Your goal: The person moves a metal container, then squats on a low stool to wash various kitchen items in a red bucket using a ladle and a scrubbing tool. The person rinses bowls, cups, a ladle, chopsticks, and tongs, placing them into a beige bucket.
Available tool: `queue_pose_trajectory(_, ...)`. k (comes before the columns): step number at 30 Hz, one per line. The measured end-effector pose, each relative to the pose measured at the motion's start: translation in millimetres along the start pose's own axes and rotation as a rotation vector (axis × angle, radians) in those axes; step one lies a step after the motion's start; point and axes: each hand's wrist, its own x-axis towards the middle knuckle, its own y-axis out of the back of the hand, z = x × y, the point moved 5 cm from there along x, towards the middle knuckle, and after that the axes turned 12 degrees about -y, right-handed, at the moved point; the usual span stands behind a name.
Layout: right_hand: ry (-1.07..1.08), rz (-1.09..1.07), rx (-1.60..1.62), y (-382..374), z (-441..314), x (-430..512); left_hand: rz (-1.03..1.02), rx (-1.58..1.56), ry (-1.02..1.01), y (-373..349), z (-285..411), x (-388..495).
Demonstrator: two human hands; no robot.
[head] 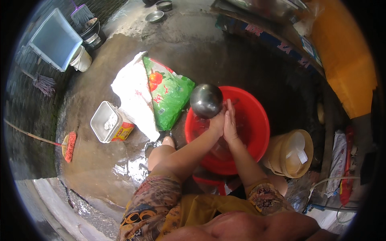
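Observation:
Over a round red plastic basin [256, 120], my two hands come together near its middle. My left hand [216, 123] is at the rounded underside of a shiny metal bowl [206, 101], which is tilted at the basin's upper left rim; its fingers are mostly hidden. My right hand [230, 123] lies flat against the left one, fingers extended and close together. The basin seems to hold some water. A green printed plastic bag [172, 93] and a white sack [132, 93] lie on the wet floor to the left of the basin.
A square white tub [104, 122] with white contents stands left; a tan bucket [273, 153] holding a white plastic scoop [297, 144] stands right. A red push broom [70, 147], a mop [43, 84] and a blue-grey bin [57, 40] are by the brick wall. An orange panel [346, 66] rises at right.

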Motion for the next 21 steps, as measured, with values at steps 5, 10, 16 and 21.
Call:
queue_pose_trajectory(5, -0.044, -0.094, -0.217, -7, 63, -22, 0.058, 0.013, -0.025, 5, 59, -29)
queue_pose_trajectory(10, -0.221, -0.087, -0.621, 31, 81, -39, -0.075, -0.215, -0.19, 17, 151, -34)
queue_pose_trajectory(16, -0.465, -0.076, -0.489, 28, 71, -67, -0.431, -0.129, -0.37, 12, 210, -60)
queue_pose_trajectory(21, -0.434, 0.101, -0.176, 17, 39, -93, -0.563, 0.169, -0.265, 3, 176, -87)
